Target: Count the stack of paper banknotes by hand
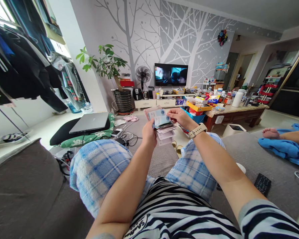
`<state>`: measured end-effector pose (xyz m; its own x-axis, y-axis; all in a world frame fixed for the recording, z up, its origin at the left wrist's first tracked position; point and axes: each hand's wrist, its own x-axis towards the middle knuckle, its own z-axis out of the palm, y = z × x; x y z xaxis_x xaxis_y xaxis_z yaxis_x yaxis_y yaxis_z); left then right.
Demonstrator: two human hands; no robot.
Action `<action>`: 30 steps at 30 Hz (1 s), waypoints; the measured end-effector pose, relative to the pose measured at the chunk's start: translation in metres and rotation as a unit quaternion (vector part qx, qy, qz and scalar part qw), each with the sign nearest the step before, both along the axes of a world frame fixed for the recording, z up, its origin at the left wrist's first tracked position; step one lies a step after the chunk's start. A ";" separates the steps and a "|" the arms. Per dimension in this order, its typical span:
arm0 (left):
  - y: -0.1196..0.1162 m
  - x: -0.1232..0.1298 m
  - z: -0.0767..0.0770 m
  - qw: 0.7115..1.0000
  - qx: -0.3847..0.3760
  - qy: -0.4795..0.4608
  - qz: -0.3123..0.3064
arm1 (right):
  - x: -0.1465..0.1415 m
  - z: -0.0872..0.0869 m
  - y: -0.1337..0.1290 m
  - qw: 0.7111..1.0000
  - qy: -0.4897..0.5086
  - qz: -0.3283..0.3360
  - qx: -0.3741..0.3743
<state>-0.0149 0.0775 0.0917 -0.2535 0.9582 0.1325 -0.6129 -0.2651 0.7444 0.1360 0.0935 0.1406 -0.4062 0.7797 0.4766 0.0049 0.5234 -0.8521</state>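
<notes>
A stack of banknotes [160, 119] is held out in front of my knees, with blue-grey notes on top, a pinkish one behind at the upper left, and pale papers hanging below. My left hand [149, 133] is closed round the left side of the stack. From the right, my right hand [178, 117] pinches the upper right edge of the notes between thumb and fingers. A beige watch [197, 130] is on my right wrist. How many notes there are cannot be made out.
A closed laptop [89, 122] lies on cushions at the left, beside tangled cables [129, 136]. On the sofa at the right are a black remote [262, 184] and a person's bare foot [270, 133] near a blue cloth [281, 149]. Beyond stands a cluttered table [230, 111].
</notes>
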 end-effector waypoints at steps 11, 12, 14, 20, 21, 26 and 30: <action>-0.002 -0.001 -0.001 1.000 0.007 -0.003 -0.019 | 0.001 0.000 -0.001 1.000 -0.014 0.005 0.000; -0.002 -0.001 -0.001 1.000 0.010 -0.005 -0.016 | 0.001 0.000 -0.001 1.000 -0.015 0.013 -0.001; -0.002 -0.001 -0.001 1.000 0.015 -0.009 -0.015 | 0.001 0.000 -0.002 1.000 -0.019 0.021 0.001; -0.002 -0.001 -0.002 0.999 0.013 -0.009 -0.043 | 0.001 -0.001 0.001 0.998 -0.022 -0.055 0.004; -0.002 -0.001 -0.002 0.999 0.016 -0.009 -0.049 | 0.000 -0.002 0.003 0.997 -0.023 -0.067 -0.002; -0.001 -0.001 -0.003 0.998 0.026 -0.004 -0.064 | 0.000 -0.004 0.008 0.995 -0.030 -0.094 -0.014; -0.005 -0.001 -0.001 0.998 0.026 -0.002 -0.065 | 0.000 -0.002 0.006 0.993 -0.037 -0.109 0.000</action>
